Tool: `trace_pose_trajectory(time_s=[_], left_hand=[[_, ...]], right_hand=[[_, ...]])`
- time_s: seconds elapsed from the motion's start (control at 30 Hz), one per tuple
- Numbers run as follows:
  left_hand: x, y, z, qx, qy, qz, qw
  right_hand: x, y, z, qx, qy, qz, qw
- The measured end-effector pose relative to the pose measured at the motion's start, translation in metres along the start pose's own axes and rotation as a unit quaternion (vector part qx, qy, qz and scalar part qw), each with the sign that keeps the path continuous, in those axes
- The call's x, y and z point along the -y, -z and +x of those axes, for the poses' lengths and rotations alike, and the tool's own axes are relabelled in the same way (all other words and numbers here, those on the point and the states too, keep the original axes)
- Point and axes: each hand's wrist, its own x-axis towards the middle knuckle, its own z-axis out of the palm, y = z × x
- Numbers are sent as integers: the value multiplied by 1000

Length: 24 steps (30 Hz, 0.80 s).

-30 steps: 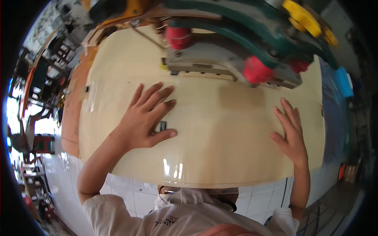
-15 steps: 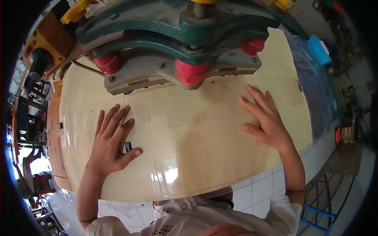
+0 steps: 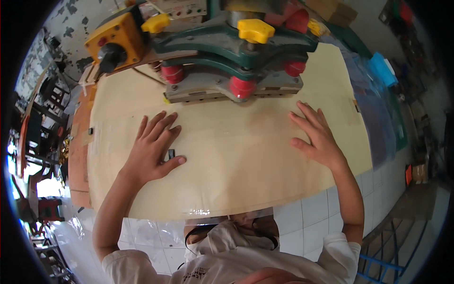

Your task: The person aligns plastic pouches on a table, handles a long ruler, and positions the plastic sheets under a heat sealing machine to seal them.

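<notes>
My left hand [image 3: 153, 147] lies on the left part of a broad pale yellow board [image 3: 265, 175], fingers spread, nothing gripped. A small black block [image 3: 171, 154] sits in the gap between its thumb and index finger. Clear plastic sheeting [image 3: 201, 212] covers the board and shows glare at its near edge. My right hand [image 3: 318, 137] rests open on the right part of the sheet, thumb held apart. Beyond both hands is the green press head [image 3: 203, 64], with red cushions [image 3: 242, 87] and a grey metal bar [image 3: 198, 95] along its underside.
A yellow control box [image 3: 116, 45] with a black knob is at the far left. Yellow star knobs [image 3: 256, 31] top the press. Bluish plastic sheets [image 3: 376, 118] hang at the right, near a blue item [image 3: 383, 65]. A blue metal frame [image 3: 388, 255] stands lower right.
My view has shifted, so the press and control box appear smaller and more of the back wall shows. Both hands remain spread on the sheet, the small black block still beside the left thumb.
</notes>
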Motion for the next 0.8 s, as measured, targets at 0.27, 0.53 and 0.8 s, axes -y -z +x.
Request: trace_pose_trajectory(time_s=[0.27, 0.53, 0.8], left_hand=[[4, 1, -4, -24, -24, 6, 999], [8, -4, -10, -34, -40, 9, 999], [8, -5, -8, -39, -43, 21, 998]], right_hand=[[5, 3, -3, 4, -7, 3, 1000], [8, 1, -1, 17, -10, 4, 1000], [10, 9, -6, 8, 3, -40, 999]])
